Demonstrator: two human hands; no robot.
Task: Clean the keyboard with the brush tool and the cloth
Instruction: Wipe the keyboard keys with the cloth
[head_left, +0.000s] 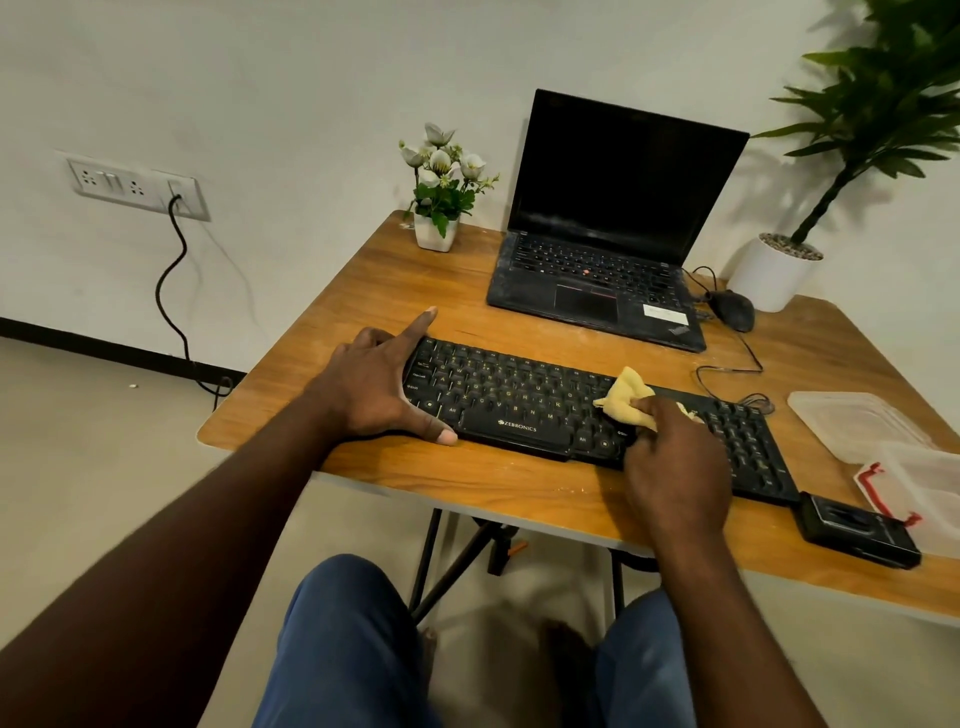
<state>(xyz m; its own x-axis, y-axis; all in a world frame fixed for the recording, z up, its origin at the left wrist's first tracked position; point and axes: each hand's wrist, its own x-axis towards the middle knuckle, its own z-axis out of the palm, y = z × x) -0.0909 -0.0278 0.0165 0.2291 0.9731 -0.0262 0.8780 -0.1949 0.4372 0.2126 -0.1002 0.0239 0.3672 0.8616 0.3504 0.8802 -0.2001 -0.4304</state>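
My right hand (675, 462) has its grip closed on the yellow cloth (626, 397), pressed to the keyboard (519, 400) right of centre on the surface (467, 483). My left hand (379, 389), grip open, braces the left end. I'd wipe lightly, row by row.

A laptop (613, 223) (lid open, screen dark) is sitting between a flower pot (436, 234) and what looks like a mouse (733, 309).
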